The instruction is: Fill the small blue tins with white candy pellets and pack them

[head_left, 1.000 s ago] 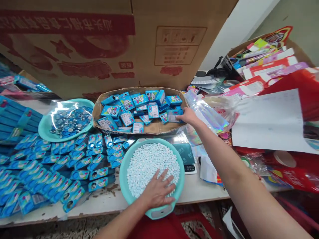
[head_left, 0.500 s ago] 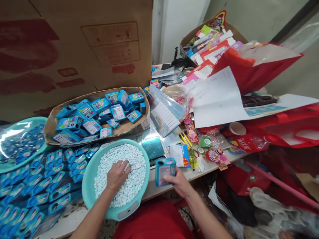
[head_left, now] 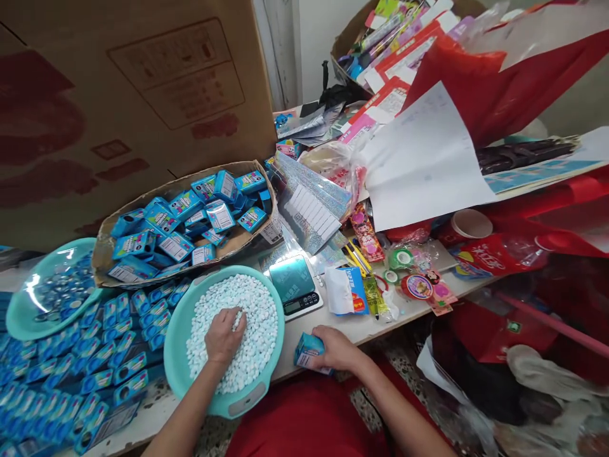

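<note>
My left hand [head_left: 224, 336] is sunk into small white candies [head_left: 252, 317], its fingers curled around some of them and the tips partly buried. The candies fill a turquoise basin [head_left: 177, 355] near the table's front. At the table edge, right of the basin, my right hand [head_left: 335, 350] is closed around a small blue candy box [head_left: 308, 349], tilted on its side. More blue boxes [head_left: 176, 246] lie jumbled in a shallow cardboard tray [head_left: 257, 244] behind the basin.
A digital scale [head_left: 295, 285] stands right of the basin. Rows of blue packs [head_left: 61, 374] cover the left side, beside another turquoise bowl [head_left: 23, 311] holding small shiny pieces. A large carton [head_left: 181, 82] rises behind. Tape rolls [head_left: 404, 257], wrappers and a white sheet [head_left: 419, 158] lie right.
My right hand took a blue box from the cardboard tray and brought it down to the table edge, tilting it. My left hand's spread fingers have curled into the candies. The view turned right.
</note>
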